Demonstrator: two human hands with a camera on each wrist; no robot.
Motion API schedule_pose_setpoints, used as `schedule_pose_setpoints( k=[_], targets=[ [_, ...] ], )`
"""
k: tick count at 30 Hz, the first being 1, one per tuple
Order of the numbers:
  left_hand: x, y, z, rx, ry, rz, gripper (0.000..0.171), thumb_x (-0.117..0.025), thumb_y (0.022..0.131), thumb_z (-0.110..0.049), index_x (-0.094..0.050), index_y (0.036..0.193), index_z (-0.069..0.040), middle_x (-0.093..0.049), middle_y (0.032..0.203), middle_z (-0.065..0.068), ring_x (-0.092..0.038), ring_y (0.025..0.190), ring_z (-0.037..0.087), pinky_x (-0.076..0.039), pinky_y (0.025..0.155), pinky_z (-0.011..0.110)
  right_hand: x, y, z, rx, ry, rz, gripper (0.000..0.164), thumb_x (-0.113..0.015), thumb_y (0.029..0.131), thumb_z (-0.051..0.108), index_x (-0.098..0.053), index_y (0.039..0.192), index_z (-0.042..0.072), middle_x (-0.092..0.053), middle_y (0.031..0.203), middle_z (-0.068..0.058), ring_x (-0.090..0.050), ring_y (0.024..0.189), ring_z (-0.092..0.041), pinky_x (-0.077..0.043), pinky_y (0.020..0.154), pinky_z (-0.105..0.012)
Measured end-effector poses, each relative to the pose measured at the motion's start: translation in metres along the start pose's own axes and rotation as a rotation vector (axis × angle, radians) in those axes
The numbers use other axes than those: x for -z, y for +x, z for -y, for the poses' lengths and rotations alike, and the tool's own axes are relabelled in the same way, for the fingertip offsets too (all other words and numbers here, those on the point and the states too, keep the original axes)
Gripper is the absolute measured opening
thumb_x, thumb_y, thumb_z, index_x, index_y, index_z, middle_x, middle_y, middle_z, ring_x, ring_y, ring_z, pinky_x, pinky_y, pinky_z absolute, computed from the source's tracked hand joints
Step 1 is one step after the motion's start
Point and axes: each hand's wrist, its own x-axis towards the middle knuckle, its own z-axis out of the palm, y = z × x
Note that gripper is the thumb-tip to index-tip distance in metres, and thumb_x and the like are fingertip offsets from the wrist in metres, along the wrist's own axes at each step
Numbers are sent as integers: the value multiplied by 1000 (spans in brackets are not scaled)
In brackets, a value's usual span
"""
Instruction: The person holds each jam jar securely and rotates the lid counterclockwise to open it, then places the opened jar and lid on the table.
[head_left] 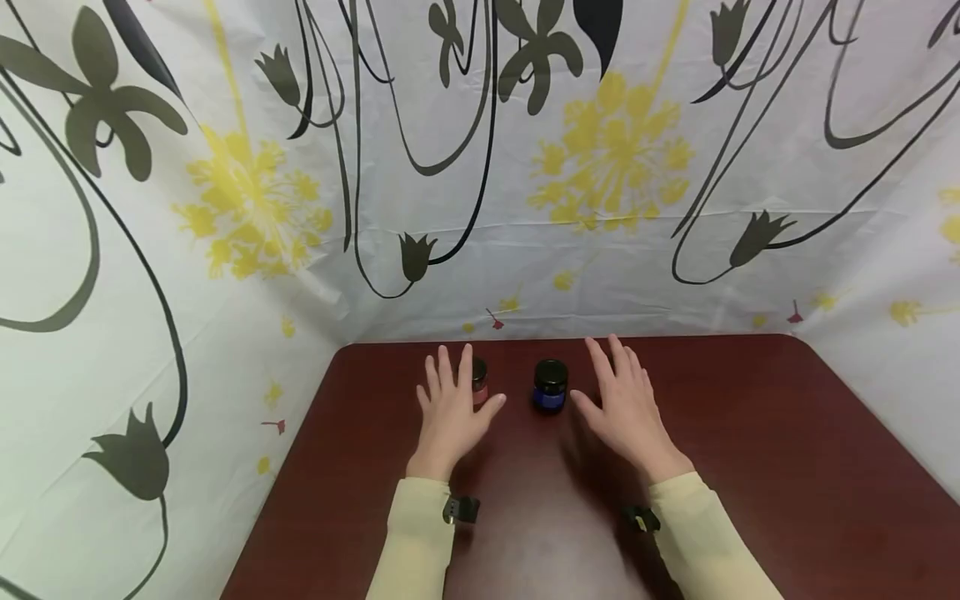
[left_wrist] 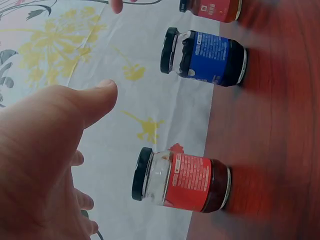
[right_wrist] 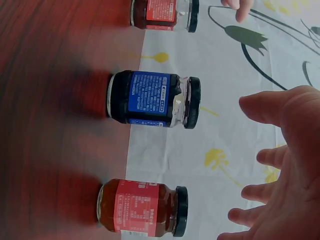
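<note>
Three lidded glass jars stand upright on the table. One with a red label (left_wrist: 189, 181) is nearest my left hand (head_left: 452, 421), whose fingers partly cover it in the head view. In the middle is a jar with a blue label and dark contents (head_left: 551, 386). The third, red-labelled with brown-orange contents (right_wrist: 142, 207), is nearest my right hand (head_left: 626, 408) and hidden behind it in the head view. Both hands are raised with fingers spread, holding nothing. Gaps show between each hand and the jars in the wrist views.
The dark red wooden table (head_left: 525, 533) has its back edge just behind the jars. A white cloth (head_left: 480, 250) with yellow and grey flower prints hangs behind and at the sides. A dark strap device (head_left: 461, 509) sits on my left wrist, another (head_left: 642, 518) on my right.
</note>
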Motion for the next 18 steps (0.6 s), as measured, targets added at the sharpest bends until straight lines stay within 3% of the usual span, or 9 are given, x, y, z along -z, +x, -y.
schedule_pose_setpoints(
  k=[8, 13, 18],
  targets=[
    [-2, 3, 16, -1, -42, 9, 95, -59, 93, -64, -4, 163, -30, 4, 168, 12, 5, 152, 35, -14, 114, 68, -1, 8, 1, 66, 5, 13, 84, -72, 93, 32, -25, 160, 14, -17, 162, -24, -21, 144, -51, -24, 107, -70],
    [-7, 5, 29, -4, -58, -29, 96, -62, 91, -62, -8, 163, -27, -8, 168, 11, -6, 153, 35, -19, 116, 61, -1, 8, -2, 97, -29, 32, 84, -73, 92, 31, -27, 160, 16, -19, 162, -23, -22, 144, -48, -23, 108, -69],
    [-9, 11, 37, 17, -136, -36, 99, -68, 88, -61, -13, 163, -27, -17, 166, 10, -14, 152, 33, -29, 113, 59, -1, 9, -4, 133, -80, 21, 83, -74, 90, 32, -31, 159, 15, -22, 162, -21, -25, 143, -46, -26, 105, -72]
  ],
)
